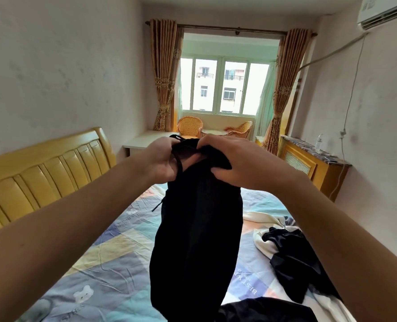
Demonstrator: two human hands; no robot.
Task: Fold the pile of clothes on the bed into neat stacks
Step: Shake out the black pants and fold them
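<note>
I hold a black pair of pants point(197, 240) up in the air over the bed point(114, 259). My left hand point(161, 159) grips the waistband on its left side, where a black drawstring hangs down. My right hand point(234, 163) grips the waistband's right side, fingers curled into the cloth. The legs hang straight down toward the sheet. To the right on the bed lies a heap of clothes: a white garment point(262, 242) with black clothing point(292, 261) on top. Another black garment point(262, 310) lies at the bottom edge.
The bed has a patterned blue, yellow and lilac sheet and a yellow padded headboard point(42, 168) on the left. A white desk point(144, 140) stands beyond the bed. A wooden radiator cover point(313, 163) lines the right wall. Wicker chairs point(189, 125) stand by the window.
</note>
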